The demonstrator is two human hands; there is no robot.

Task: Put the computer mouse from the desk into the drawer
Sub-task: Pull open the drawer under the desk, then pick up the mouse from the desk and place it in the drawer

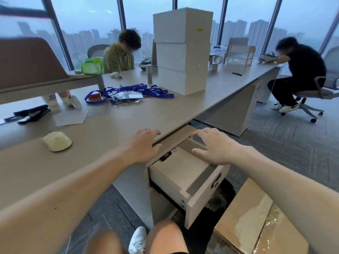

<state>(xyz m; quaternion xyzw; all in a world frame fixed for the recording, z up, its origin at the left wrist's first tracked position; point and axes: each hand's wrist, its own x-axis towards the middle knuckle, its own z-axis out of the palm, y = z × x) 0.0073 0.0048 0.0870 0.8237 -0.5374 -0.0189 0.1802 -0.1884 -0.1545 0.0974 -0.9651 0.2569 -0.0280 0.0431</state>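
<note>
I see the cream computer mouse (pixel 57 141) lying on the bench (pixel 102 125), well left of the open drawer (pixel 185 173). My left hand (pixel 145 145) rests at the bench edge, my right hand (pixel 214 145) hovers over the drawer, both grips open and empty. The mouse looks light, rigid and smooth; I'd pinch its sides.
</note>
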